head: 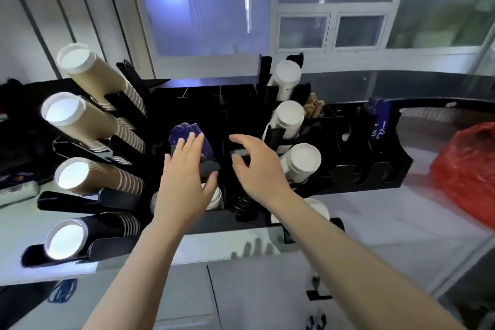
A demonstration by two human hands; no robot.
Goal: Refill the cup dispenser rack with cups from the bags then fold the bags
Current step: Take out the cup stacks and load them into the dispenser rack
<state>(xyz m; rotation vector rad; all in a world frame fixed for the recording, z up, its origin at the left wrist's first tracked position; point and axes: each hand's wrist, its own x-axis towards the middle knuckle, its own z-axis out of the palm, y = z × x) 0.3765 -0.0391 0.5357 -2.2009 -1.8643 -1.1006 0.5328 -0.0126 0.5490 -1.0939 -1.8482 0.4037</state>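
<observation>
A black cup dispenser rack [241, 222] stands on the counter in front of me. Stacks of ribbed paper cups [99, 126] lie in its left slots, bottoms toward me, and a black stack [80, 236] fills the lowest slot. White cup stacks [290, 118] fill the right slots. My left hand [184, 182] hovers over the rack's middle compartments with fingers spread, holding nothing. My right hand [254, 166] reaches beside it, fingers relaxed and slightly bent, also holding nothing. A red plastic bag [466, 169] lies on the counter at the right.
Dark blue packets [187, 131] stand in a middle compartment under my left fingers. Wooden stirrers [314, 108] sit behind the white cups. The white counter [375, 209] runs right toward the bag. A window fills the wall behind. Cabinet doors [241, 303] lie below the counter.
</observation>
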